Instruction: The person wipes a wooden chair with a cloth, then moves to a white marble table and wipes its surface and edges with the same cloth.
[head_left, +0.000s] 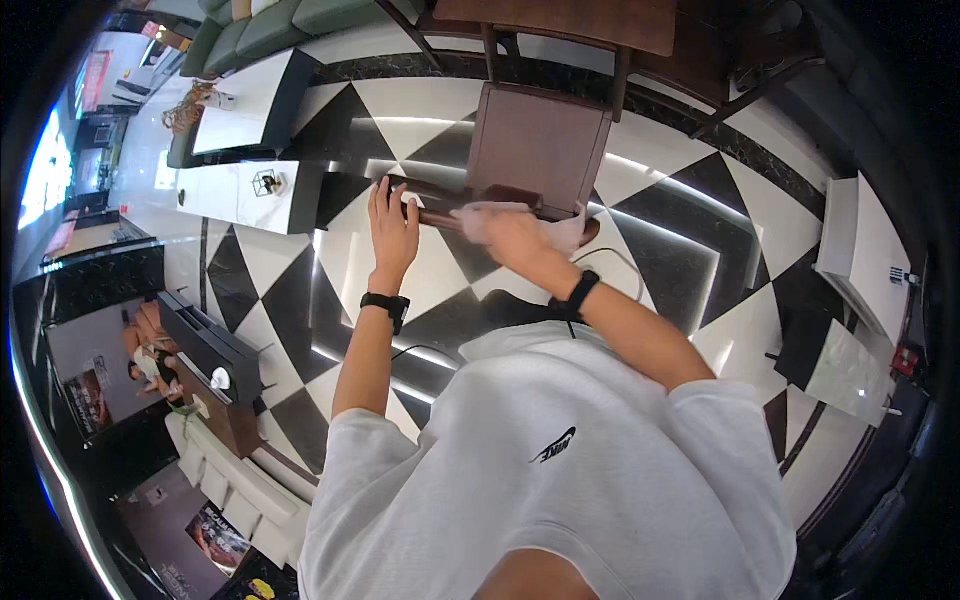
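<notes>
A dark brown wooden chair (540, 146) stands before me, its flat seat beyond its backrest. My left hand (394, 229) holds the left end of the chair's top rail (435, 218), fingers stretched over the wood. In my right hand (517, 238) is a pale, thin cloth (566, 232), pressed on the right part of the same rail. The cloth hangs loosely to the right of the hand and hides some of the rail. Its exact grip is partly blurred.
Beyond the chair is a wooden table (562, 22). White-topped low tables (240, 195) and a green sofa (255, 37) stand at the upper left. A thin cable (637, 274) shows right of the chair. A white cabinet (862, 255) is at the right. The checkered floor (427, 262) reflects light strips.
</notes>
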